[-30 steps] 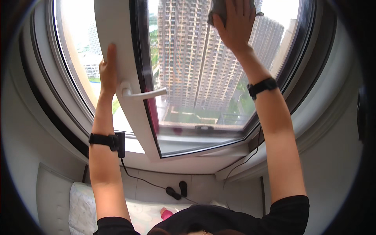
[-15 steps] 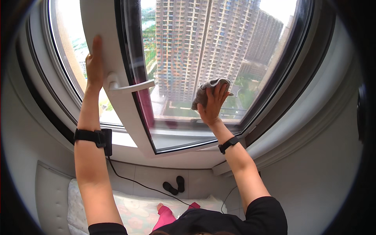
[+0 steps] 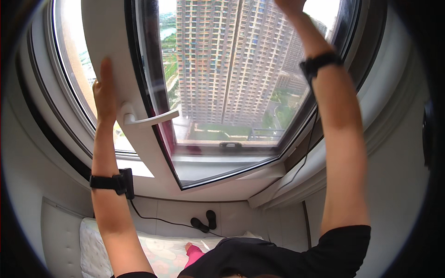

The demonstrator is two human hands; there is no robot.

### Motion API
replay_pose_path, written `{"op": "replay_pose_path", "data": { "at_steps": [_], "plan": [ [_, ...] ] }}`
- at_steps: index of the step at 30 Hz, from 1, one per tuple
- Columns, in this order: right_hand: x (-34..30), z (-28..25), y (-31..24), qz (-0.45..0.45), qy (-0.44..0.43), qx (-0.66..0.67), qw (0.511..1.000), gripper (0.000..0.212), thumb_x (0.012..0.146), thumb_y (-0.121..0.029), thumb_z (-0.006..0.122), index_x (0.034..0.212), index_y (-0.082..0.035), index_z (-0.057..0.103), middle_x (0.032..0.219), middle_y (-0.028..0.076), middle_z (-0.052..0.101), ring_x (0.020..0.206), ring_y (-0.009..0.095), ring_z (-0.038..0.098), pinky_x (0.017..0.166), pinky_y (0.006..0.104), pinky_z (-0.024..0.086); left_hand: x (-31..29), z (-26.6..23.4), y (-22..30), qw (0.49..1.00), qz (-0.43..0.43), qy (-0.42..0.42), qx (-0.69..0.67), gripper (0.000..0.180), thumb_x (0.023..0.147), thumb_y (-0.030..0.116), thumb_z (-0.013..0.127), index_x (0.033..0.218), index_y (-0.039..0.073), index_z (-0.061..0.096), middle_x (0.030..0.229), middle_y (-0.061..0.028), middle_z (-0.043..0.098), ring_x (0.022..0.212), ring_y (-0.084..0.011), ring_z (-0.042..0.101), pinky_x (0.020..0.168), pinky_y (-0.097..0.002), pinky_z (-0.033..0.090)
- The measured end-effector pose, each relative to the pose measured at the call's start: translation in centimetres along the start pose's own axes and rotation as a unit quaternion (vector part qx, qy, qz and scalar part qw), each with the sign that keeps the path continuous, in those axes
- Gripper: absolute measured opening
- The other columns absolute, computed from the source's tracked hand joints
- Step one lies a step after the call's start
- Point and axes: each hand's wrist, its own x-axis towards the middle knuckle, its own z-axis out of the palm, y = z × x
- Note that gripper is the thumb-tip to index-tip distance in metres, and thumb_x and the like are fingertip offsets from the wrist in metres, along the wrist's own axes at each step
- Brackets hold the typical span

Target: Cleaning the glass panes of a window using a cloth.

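Note:
My left hand (image 3: 106,99) grips the outer edge of the open window's white sash (image 3: 107,28), with the thumb along its inner face and the other fingers hidden behind it. Just right of that hand is the white lever handle (image 3: 150,120). My right hand (image 3: 291,4) is raised high over the glass pane (image 3: 208,132), at the top edge of the picture. Its fingers are cut off by that edge, and no cloth shows there now.
A black cable (image 3: 167,220) runs from the left arm's strap. Below the window lie black shoes (image 3: 205,221) on the tiled floor and a pale bed (image 3: 160,250) with a padded headboard (image 3: 60,241). Curved curtains (image 3: 371,148) hang at the right. Tall buildings stand outside.
My right hand, which was pressing a grey cloth on the lower right of the pane, has swung up to the top of the picture. The left hand still holds the sash.

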Motion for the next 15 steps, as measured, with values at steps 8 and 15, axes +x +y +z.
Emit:
{"op": "replay_pose_path", "data": {
  "at_steps": [8,15],
  "plan": [
    [2.1,1.5,5.4,-0.065,0.422,-0.252,0.868,0.046,0.08,-0.02,0.05,0.123,-0.004,0.041,0.117,0.017,0.047,0.104,0.036,0.043,0.087,0.044,0.038,-2.0,0.9,-0.4,0.999,0.033,0.019,-0.015,0.074,0.08,0.067,0.039,0.112,0.002,0.055,0.089,-0.0076,0.059,0.084,-0.0127,0.058,0.075,-0.0259,0.046],
    [-9.5,12.2,5.1,0.105,0.318,-0.175,0.926,0.059,0.082,-0.045,0.044,0.13,-0.011,0.038,0.137,0.022,0.028,0.124,0.045,0.025,0.098,0.0578,0.016,2.4,-0.8,-4.9,0.997,0.058,0.049,-0.019,0.065,0.087,0.056,0.038,0.13,0.007,0.042,0.116,-0.0055,0.054,0.1,-0.0136,0.053,0.088,-0.0241,0.04]
  ]
}}
